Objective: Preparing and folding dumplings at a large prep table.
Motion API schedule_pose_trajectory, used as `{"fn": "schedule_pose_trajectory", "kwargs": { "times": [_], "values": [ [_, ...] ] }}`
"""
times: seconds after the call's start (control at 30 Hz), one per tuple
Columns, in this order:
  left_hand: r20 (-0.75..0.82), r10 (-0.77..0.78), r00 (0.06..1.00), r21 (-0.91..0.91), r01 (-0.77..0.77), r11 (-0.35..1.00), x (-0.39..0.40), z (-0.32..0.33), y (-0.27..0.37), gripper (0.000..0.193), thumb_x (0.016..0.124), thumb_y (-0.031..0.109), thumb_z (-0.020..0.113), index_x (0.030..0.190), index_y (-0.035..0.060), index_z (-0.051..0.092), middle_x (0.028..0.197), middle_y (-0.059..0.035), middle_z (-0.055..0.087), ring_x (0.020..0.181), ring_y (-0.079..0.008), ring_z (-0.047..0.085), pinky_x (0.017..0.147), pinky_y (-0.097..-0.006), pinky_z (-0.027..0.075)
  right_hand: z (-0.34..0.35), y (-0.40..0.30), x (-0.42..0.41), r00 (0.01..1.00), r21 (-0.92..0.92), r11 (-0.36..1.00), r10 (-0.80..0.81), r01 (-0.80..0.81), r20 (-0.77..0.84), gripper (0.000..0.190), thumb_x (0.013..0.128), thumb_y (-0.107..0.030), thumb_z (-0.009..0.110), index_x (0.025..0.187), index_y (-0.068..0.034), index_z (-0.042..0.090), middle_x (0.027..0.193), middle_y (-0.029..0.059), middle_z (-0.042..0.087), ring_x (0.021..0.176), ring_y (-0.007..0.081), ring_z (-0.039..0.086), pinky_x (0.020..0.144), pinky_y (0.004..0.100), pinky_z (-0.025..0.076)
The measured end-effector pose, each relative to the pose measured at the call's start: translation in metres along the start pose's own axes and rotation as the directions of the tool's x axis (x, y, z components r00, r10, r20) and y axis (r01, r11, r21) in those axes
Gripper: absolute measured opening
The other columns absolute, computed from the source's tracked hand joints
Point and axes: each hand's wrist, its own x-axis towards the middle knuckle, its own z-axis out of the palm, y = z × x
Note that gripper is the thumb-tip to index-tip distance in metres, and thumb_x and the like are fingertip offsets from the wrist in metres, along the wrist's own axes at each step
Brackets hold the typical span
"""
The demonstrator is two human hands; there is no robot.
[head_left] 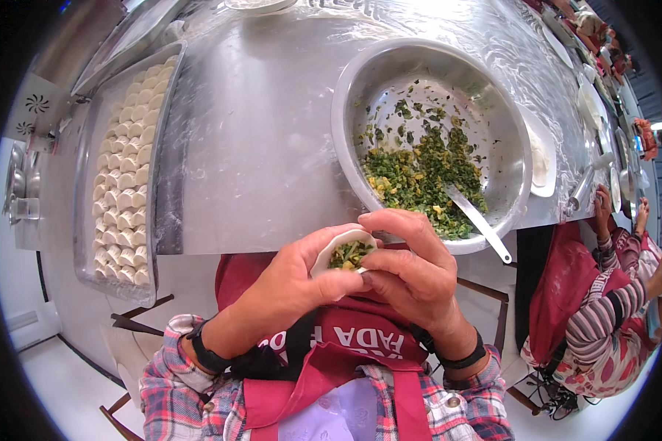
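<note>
A round dough wrapper (321,261) with chopped green and yellow filling (348,255) on it lies cupped in my left hand (303,275). My right hand (419,270) pinches the wrapper's right edge between thumb and fingers. Just beyond the hands stands a large steel bowl (345,116), partly full of chopped greens with yellow bits. A white slotted-handle spoon (480,223) rests in it, its handle over the near rim. To the left, a metal tray (149,220) holds rows of pleated dumplings (126,199).
A white dish with dough wrappers (539,154) sits right of the bowl. The flour-dusted steel table (254,138) ends just beyond my hands. Another tray (127,41) is at the upper left. Co-workers (601,308) in red aprons sit at the right, near a metal cylinder (582,187).
</note>
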Motion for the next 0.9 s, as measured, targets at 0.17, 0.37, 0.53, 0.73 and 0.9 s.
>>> {"fn": "schedule_pose_trajectory", "kwargs": {
  "times": [0.17, 0.37, 0.53, 0.73, 0.9],
  "values": [
    [0.029, 0.256, 0.966, 0.486, -0.237, 0.841, -0.005, 0.001, -0.007, 0.067, 0.07, 0.004, 0.072, 0.13, -0.0011, 0.042, 0.121, -0.0104, 0.053, 0.109, -0.0156, 0.053, 0.092, -0.0281, 0.043, 0.003, -0.002, 0.002, 1.0, -0.026, 1.0, -0.009, 0.009, -0.021, 0.023, 0.058, -0.004, 0.073, 0.076, -0.001, 0.061, 0.103, 0.016, 0.06, 0.091, 0.0315, 0.059, 0.074, 0.0388, 0.049],
    [0.034, 0.434, 0.9, 0.625, -0.358, 0.694, -0.002, 0.004, -0.006, 0.053, 0.071, -0.002, 0.063, 0.123, 0.0001, 0.051, 0.114, -0.0177, 0.058, 0.103, -0.029, 0.059, 0.087, -0.0333, 0.047, 0.01, -0.003, 0.009, 0.993, -0.06, 0.995, -0.09, 0.085, -0.082, 0.021, 0.058, -0.002, 0.071, 0.076, 0.0, 0.06, 0.1, 0.016, 0.06, 0.09, 0.0321, 0.059, 0.071, 0.0381, 0.05],
    [0.043, 0.525, 0.85, 0.641, -0.426, 0.639, -0.002, -0.006, -0.004, 0.039, 0.074, -0.006, 0.061, 0.113, -0.0008, 0.058, 0.107, -0.0148, 0.062, 0.099, -0.0232, 0.061, 0.084, -0.0312, 0.048, 0.013, -0.005, 0.02, 0.988, -0.03, 0.993, -0.117, 0.115, -0.097, 0.018, 0.061, 0.001, 0.07, 0.076, 0.0, 0.061, 0.1, 0.0169, 0.06, 0.086, 0.0299, 0.059, 0.068, 0.0361, 0.049],
    [-0.147, 0.342, 0.928, 0.114, -0.327, 0.938, -0.008, -0.004, 0.0, 0.028, 0.085, 0.002, 0.061, 0.113, 0.0011, 0.059, 0.104, -0.0071, 0.063, 0.092, -0.0114, 0.06, 0.079, -0.0246, 0.052, 0.016, -0.008, 0.011, 0.959, 0.166, 0.982, 0.129, -0.088, -0.253, 0.02, 0.064, 0.003, 0.073, 0.081, 0.0, 0.062, 0.102, 0.0178, 0.06, 0.08, 0.0222, 0.059, 0.065, 0.0293, 0.049],
    [-0.155, 0.352, 0.923, 0.075, -0.344, 0.936, -0.008, 0.0, -0.002, 0.028, 0.086, 0.004, 0.062, 0.114, 0.0019, 0.059, 0.104, -0.0066, 0.063, 0.09, -0.0117, 0.061, 0.078, -0.0239, 0.053, 0.015, -0.005, 0.006, 0.969, 0.097, 0.991, 0.112, -0.092, -0.221, 0.024, 0.064, 0.001, 0.075, 0.085, 0.0, 0.062, 0.102, 0.0173, 0.059, 0.077, 0.0209, 0.059, 0.064, 0.0286, 0.05]
  ]
}}
